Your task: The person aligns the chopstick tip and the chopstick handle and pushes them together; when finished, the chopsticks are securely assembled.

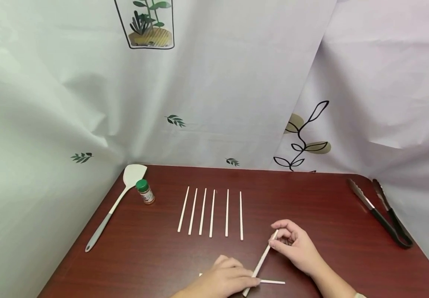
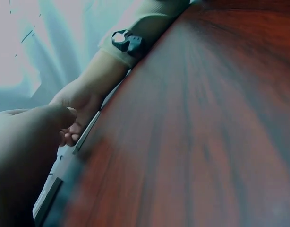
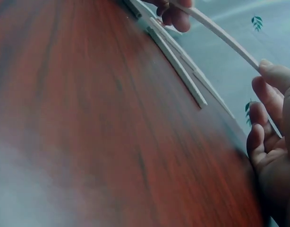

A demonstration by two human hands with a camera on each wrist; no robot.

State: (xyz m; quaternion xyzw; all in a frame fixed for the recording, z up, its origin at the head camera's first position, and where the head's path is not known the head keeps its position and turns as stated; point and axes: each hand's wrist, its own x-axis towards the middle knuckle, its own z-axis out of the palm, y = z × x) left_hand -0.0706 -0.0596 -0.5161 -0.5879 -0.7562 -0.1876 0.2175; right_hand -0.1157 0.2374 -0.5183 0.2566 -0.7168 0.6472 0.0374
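Between both hands a thin white stick [image 1: 262,260] is held at a slant. My right hand [image 1: 296,248] pinches its upper end between thumb and fingers, also seen with the thumb [image 3: 277,75] on the stick in the right wrist view. Near the lower end, my left hand [image 1: 223,279] pinches the same stick; a short tip pokes out below its fingers. Another white stick [image 1: 273,282] lies crosswise on the table, its middle hidden by the left hand. Beyond the hands, several white sticks [image 1: 227,213] lie in a row, spaced apart and roughly parallel.
A white spatula with a grey handle [image 1: 100,231] lies along the table's left side, beside a green-capped spice jar [image 1: 145,192]. Black-handled metal tongs [image 1: 386,221] lie at the right edge. White patterned cloth [image 1: 229,82] hangs around the dark red wooden table [image 1: 125,265].
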